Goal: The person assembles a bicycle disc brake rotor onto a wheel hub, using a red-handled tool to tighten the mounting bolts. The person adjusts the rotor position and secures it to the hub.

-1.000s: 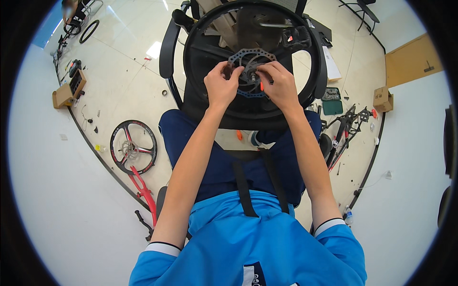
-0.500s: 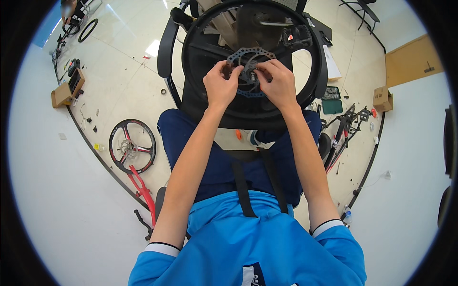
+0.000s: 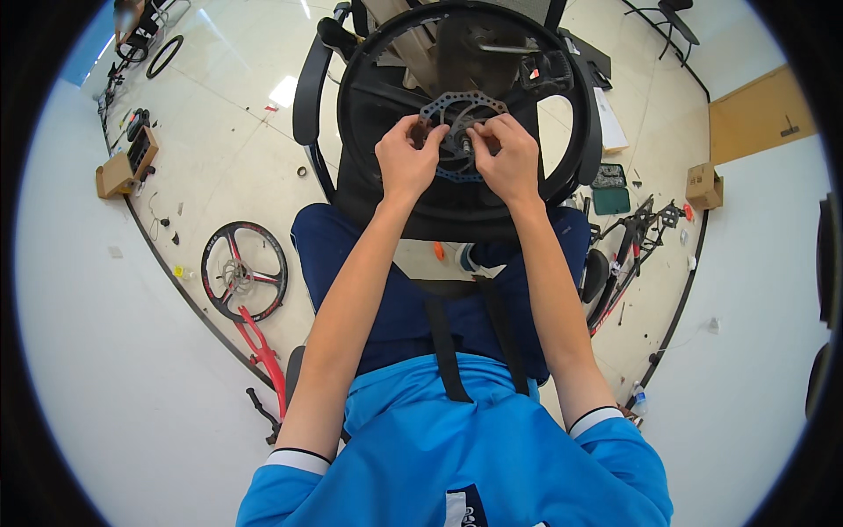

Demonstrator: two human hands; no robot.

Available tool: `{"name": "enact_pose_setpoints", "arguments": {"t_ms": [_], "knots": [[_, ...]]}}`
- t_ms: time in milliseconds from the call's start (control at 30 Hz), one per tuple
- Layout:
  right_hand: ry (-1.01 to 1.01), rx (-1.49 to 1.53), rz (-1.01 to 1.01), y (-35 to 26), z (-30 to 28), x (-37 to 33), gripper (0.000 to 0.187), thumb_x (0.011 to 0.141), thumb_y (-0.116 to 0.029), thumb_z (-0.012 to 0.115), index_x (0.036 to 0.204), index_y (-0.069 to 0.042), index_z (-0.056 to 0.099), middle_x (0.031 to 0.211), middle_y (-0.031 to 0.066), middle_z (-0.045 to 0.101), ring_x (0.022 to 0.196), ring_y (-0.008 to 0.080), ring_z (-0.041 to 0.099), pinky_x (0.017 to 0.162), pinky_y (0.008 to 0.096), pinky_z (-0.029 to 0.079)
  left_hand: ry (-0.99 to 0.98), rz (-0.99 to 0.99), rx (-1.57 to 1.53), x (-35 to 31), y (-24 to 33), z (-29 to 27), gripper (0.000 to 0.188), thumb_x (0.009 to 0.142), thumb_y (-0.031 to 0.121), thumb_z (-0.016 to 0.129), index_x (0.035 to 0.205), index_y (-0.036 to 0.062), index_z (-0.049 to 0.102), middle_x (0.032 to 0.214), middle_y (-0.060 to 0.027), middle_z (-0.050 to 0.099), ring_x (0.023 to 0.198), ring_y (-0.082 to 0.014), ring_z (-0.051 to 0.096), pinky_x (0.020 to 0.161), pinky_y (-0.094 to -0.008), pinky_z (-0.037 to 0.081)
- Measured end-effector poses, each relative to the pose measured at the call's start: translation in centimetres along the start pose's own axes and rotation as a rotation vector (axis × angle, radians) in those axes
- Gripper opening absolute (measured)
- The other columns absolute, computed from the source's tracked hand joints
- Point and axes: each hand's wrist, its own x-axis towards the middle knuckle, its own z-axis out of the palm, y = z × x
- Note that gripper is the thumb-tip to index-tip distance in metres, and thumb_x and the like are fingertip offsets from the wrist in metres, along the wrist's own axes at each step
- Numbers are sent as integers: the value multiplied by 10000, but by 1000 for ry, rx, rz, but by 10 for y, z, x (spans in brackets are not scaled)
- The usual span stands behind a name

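Observation:
A black bicycle wheel (image 3: 351, 167) lies flat on the seat of a black office chair in front of me. At its hub sits a metal disc brake rotor (image 3: 463, 94) with a perforated rim. My left hand (image 3: 407, 165) is closed at the rotor's left side, thumb and fingers pinched around its rim. Beside the hub axle (image 3: 466, 145), my right hand (image 3: 509, 162) is closed in a pinch over the right part of the rotor. Whatever is between the right fingertips is too small to make out.
A black pedal (image 3: 546, 72) and a metal rod tool (image 3: 505, 47) lie beyond the rotor. On the floor left are a spoked-arm wheel (image 3: 279, 268) and red fork (image 3: 260, 344). Right are a bicycle frame (image 3: 625, 263), green case (image 3: 611, 201) and carton (image 3: 704, 185). A person works far left.
My right fingers have shifted slightly left and up beside the hub axle. My left hand has barely moved. The wheel and chair appear a little shifted in view.

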Motion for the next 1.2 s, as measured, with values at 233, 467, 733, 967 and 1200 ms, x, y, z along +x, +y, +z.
{"name": "enact_pose_setpoints", "arguments": {"t_ms": [233, 467, 733, 967, 1200], "knots": [[27, 142, -34, 8, 1, -2, 130, 807, -48, 797, 830, 2, 679, 843, 94, 662, 671, 264, 661, 611, 329, 520, 2, 0, 44, -2, 4, -2, 281, 825, 184, 816, 936, -48, 701, 717, -94, 691, 600, -134, 633, 581, -278, 486], [64, -6, 37, -2, 2, -4, 163, 808, -59, 817, 812, 22, 675, 807, 86, 647, 612, 196, 643, 577, 298, 511, 222, 355, 302, -3, 25, 3, 259, 803, 149, 794, 1012, 15, 718, 1007, -110, 679, 955, -291, 643, 821, -368, 515], [56, -48, 8, 3, -1, -1, 114, 767, -60, 765, 823, -37, 668, 795, 86, 625, 635, 271, 630, 590, 356, 514, -40, 502, 355, -15, 41, 20, 106, 810, 105, 745, 873, 21, 738, 857, -116, 661, 883, -307, 631, 793, -394, 512], [-25, 71, -24, 14, -9, 5, 106, 735, -14, 735, 823, -2, 678, 779, 123, 627, 669, 299, 642, 608, 362, 520, -202, 326, 300, 0, 44, 25, 139, 794, 114, 761, 883, 13, 796, 826, -148, 714, 743, -293, 694, 700, -357, 543], [-180, 137, -18, 14, -21, 14, 148, 778, 2, 750, 923, 20, 724, 803, 137, 642, 715, 309, 662, 659, 357, 538, -382, 150, 346, 23, 56, 15, 158, 818, 117, 764, 942, 24, 797, 809, -166, 755, 720, -244, 746, 691, -307, 569]]}}
